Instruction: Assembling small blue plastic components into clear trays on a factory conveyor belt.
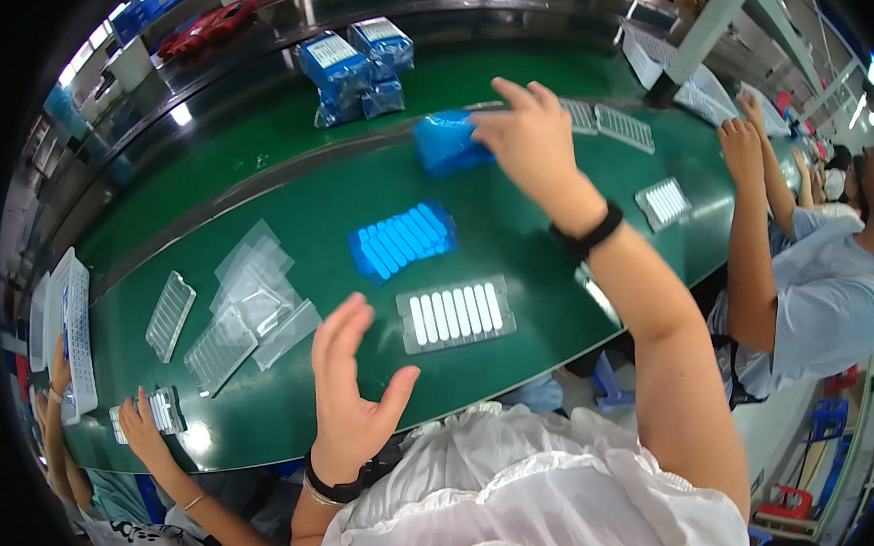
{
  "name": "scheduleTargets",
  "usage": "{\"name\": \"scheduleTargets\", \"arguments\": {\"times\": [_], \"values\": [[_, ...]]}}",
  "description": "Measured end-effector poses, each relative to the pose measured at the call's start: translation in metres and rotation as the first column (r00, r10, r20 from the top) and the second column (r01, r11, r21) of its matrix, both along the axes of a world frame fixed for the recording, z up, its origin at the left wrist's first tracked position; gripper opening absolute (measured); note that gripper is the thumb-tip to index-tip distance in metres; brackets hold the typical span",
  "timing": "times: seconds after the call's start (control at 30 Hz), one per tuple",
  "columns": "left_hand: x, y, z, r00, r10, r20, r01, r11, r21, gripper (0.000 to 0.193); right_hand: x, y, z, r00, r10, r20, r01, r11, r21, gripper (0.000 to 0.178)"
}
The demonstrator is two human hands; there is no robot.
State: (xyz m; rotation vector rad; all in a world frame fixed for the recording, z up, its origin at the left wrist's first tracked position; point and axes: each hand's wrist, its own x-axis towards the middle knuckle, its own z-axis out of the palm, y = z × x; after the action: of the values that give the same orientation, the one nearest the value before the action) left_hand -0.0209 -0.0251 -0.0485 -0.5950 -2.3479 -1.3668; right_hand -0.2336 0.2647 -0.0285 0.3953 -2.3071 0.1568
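Note:
My left hand (351, 397) hovers over the near edge of the green table, fingers stretched and thumb apart, holding nothing. My right hand (534, 150) reaches to the far side with its fingers spread. Its thumb side overlaps the edge of a shiny blue plastic-wrapped packet (444, 143); whether it touches the packet I cannot tell. Between my hands lies a clear plastic tray (497, 349) holding a row of several white strips (455, 313). Just beyond the tray, a translucent blue sheet (366, 264) carries several light blue strips (402, 240).
Clear plastic bags and a tray (258, 293) overlap at left, beside another clear tray (171, 316). Blue bagged packs (354, 66) stand at the back. Co-workers' hands (147, 426) (742, 146) are at both sides. White baskets (76, 338) (699, 89) stand at the table's ends.

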Motion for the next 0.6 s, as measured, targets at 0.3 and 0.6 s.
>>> {"name": "scheduleTargets", "arguments": {"times": [0.3, 0.6], "values": [[0.001, 0.004, 0.022, 0.953, 0.114, 0.279, -0.230, 0.873, 0.429, 0.015, 0.154, -0.078, 0.050, 0.476, 0.842, 0.256, -0.452, 0.483, -0.750, 0.039], [-0.006, -0.028, 0.027, 0.709, -0.652, 0.268, 0.037, 0.414, 0.909, 0.056, 0.115, -0.110, 0.043, 0.270, 0.870, 0.413, -0.286, 0.482, -0.828, 0.012]]}}
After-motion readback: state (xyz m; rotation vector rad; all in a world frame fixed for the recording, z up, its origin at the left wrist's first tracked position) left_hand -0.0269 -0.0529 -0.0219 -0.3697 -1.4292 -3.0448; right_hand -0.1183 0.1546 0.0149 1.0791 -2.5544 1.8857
